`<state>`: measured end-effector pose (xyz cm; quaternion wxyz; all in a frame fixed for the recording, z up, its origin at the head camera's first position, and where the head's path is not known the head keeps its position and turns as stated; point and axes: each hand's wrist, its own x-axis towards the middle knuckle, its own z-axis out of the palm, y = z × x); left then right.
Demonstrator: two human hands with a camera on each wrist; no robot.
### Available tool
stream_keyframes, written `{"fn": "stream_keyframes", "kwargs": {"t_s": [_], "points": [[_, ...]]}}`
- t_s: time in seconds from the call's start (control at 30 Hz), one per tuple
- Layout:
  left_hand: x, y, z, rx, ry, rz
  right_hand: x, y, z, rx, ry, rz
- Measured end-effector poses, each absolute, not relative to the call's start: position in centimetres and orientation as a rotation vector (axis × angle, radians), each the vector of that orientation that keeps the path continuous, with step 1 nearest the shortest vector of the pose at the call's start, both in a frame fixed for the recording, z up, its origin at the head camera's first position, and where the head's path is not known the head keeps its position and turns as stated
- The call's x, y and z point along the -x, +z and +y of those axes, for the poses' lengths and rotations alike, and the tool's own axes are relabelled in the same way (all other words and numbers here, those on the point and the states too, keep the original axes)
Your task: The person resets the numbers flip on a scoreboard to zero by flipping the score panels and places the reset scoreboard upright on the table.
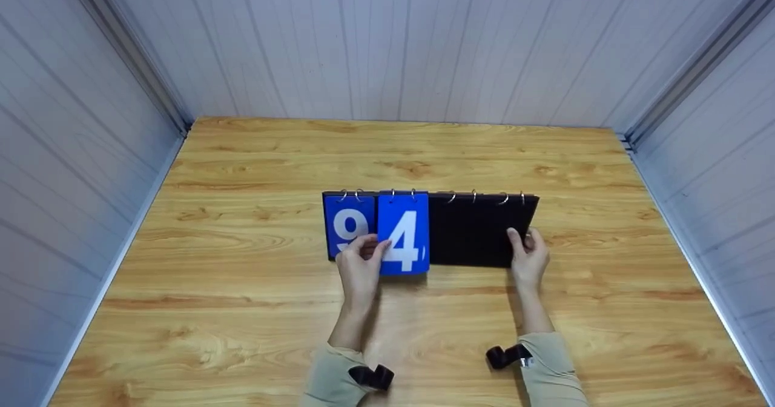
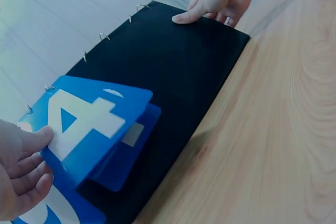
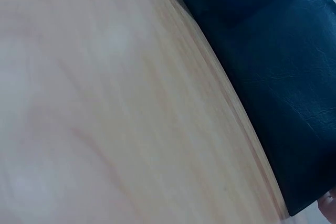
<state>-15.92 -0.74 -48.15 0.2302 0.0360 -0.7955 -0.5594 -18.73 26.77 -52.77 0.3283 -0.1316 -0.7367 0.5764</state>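
A black flip scoreboard (image 1: 469, 231) stands on the table, with metal rings along its top edge. On its left half hang a blue number card showing 9 (image 1: 349, 220) and another blue card showing 4 (image 1: 404, 231). My left hand (image 1: 360, 268) pinches the left edge of the 4 card, which is lifted away from another blue card (image 2: 126, 156) beneath it. At the board's right end, my right hand (image 1: 528, 261) grips the side edge, thumb on the front and fingers behind. Only a bit of the right hand (image 3: 328, 205) shows in the right wrist view.
The wooden table (image 1: 242, 310) extends around the board. Pale panelled walls (image 1: 375, 43) enclose it at the back and both sides. Black wrist cameras (image 1: 507, 356) are strapped over both beige sleeves (image 1: 551, 364).
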Motion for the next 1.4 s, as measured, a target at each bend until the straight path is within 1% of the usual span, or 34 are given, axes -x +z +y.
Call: {"fn": "stream_keyframes", "kwargs": {"t_s": [0.13,0.23,0.43,0.53,0.6,0.7,0.8,0.97,1.07,1.17,1.4], "points": [[15.3,-47.7,-0.8,-0.053,-1.429,-2.223,18.6,-52.5,26.7,0.339,1.538,-1.913],[14.7,-47.3,-1.0,-0.033,-1.452,-2.217,18.1,-51.6,26.1,0.322,1.540,-1.913],[13.6,-46.1,-1.6,0.085,-1.735,-2.102,17.4,-50.2,25.4,0.305,1.526,-1.912],[13.0,-44.3,-1.8,0.151,-1.913,-2.018,17.4,-50.1,25.4,0.295,1.556,-1.901],[13.1,-43.8,-2.0,0.213,-1.993,-1.964,17.4,-50.1,25.5,0.305,1.576,-1.895],[13.8,-43.3,-2.1,0.309,-2.028,-1.908,17.5,-50.1,25.5,0.334,1.584,-1.902],[14.7,-42.4,-2.0,0.352,-1.948,-1.897,17.5,-50.2,25.5,0.345,1.567,-1.908],[16.2,-40.1,-1.7,0.353,-1.624,-1.919,17.6,-50.3,25.4,0.348,1.570,-1.909],[17.8,-40.4,-1.9,0.354,-1.500,-1.897,17.6,-50.5,25.4,0.348,1.580,-1.903],[19.2,-41.1,-2.1,0.378,-1.504,-1.870,17.8,-51.0,25.7,0.338,1.582,-1.895],[20.9,-40.8,-2.1,0.420,-1.521,-1.851,18.8,-52.9,26.7,0.360,1.552,-1.907]]}}
